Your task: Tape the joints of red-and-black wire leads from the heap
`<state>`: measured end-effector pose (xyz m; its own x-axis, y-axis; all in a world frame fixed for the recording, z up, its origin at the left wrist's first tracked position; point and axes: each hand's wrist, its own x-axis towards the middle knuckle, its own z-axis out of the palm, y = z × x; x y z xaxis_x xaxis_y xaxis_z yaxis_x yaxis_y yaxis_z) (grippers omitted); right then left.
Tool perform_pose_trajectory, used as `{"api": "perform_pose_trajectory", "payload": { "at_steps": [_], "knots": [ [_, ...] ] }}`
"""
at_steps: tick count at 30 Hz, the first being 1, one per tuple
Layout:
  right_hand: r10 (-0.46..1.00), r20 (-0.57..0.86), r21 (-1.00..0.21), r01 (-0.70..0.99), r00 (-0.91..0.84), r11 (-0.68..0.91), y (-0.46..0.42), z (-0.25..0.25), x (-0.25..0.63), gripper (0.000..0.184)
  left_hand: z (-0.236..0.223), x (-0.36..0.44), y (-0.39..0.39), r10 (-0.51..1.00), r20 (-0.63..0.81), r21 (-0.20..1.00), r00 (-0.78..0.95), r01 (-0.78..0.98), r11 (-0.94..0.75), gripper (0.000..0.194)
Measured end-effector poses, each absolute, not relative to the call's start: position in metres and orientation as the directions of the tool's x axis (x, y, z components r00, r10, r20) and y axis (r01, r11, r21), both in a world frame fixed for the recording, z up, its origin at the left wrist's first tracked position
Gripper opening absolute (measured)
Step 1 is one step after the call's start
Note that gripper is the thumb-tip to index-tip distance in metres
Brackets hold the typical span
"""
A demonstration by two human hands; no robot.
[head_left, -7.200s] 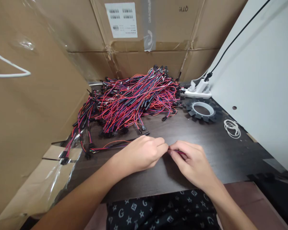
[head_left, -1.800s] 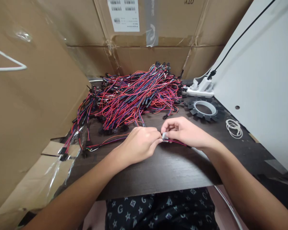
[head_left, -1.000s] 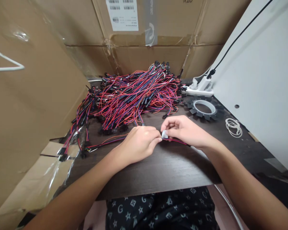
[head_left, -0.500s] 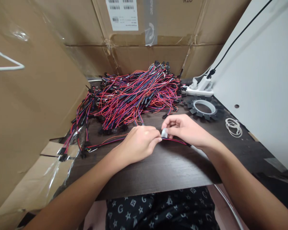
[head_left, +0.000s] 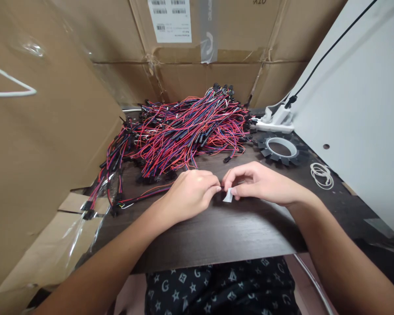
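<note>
Both hands meet at the middle of the dark table (head_left: 223, 236). Our left hand (head_left: 192, 192) is closed in a pinch on a thin bundle of wires (head_left: 144, 195) that trails off to the left across the table. Our right hand (head_left: 259, 181) is also pinched shut, holding a small white label (head_left: 228, 196) that hangs just beside the left fingertips. We judge the wires light, limp and thin, so they are best gripped close to the working point; the label looks flimsy and likely sticky, so we hold it by one edge. Behind lies a large pile of wires (head_left: 184, 131), with a toothed ring (head_left: 280, 148) and rubber bands (head_left: 321, 174) to the right.
</note>
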<state>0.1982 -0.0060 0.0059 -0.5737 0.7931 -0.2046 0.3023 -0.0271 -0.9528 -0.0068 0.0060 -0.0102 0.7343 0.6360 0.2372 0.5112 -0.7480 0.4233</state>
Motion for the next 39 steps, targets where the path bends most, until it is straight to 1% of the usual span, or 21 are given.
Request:
{"api": "perform_pose_trajectory", "payload": {
  "at_steps": [2, 4, 9, 13, 17, 21, 25, 32, 39],
  "knots": [
    [0.792, -0.239, -0.943, 0.33, -0.562, -0.051, -0.0061, 0.0039, 0.1978, 0.015, -0.0098, -0.0071, 0.0063, 0.641, 0.229, 0.43, 0.732, 0.515, -0.742, 0.019],
    [0.804, -0.246, -0.932, 0.36, -0.542, -0.043, -0.0061, 0.0023, 0.1975, 0.017, -0.0096, -0.0074, 0.0067, 0.642, 0.227, 0.435, 0.733, 0.513, -0.74, 0.019],
    [0.847, -0.176, -0.94, 0.34, -0.502, 0.006, -0.006, 0.0016, 0.1943, 0.012, -0.0096, -0.0073, 0.0086, 0.615, 0.248, 0.44, 0.748, 0.479, -0.76, 0.018],
    [0.872, -0.126, -0.93, 0.361, -0.474, 0.061, -0.0062, 0.0016, 0.1926, 0.011, -0.0078, -0.0074, 0.0106, 0.592, 0.285, 0.439, 0.754, 0.446, -0.78, 0.018],
    [0.866, -0.112, -0.922, 0.376, -0.487, 0.092, -0.0062, 0.0012, 0.1931, 0.012, -0.0053, -0.0075, 0.0114, 0.604, 0.281, 0.478, 0.746, 0.437, -0.762, 0.017],
    [0.867, -0.122, -0.923, 0.376, -0.484, 0.08, -0.0062, 0.002, 0.1936, 0.011, -0.0038, -0.0073, 0.0106, 0.624, 0.276, 0.515, 0.731, 0.435, -0.739, 0.017],
    [0.871, -0.135, -0.926, 0.372, -0.473, 0.059, -0.0059, 0.0026, 0.1948, 0.01, -0.0032, -0.0074, 0.0084, 0.646, 0.284, 0.537, 0.709, 0.441, -0.72, 0.009],
    [0.874, -0.129, -0.934, 0.353, -0.468, 0.05, -0.0061, 0.0031, 0.1964, 0.01, -0.0032, -0.0072, 0.0069, 0.624, 0.349, 0.5, 0.699, 0.424, -0.755, 0.007],
    [0.868, -0.124, -0.932, 0.355, -0.481, 0.064, -0.006, 0.0032, 0.1963, 0.01, -0.0047, -0.0084, 0.0065, 0.614, 0.373, 0.51, 0.696, 0.398, -0.762, 0.008]
  ]
}}
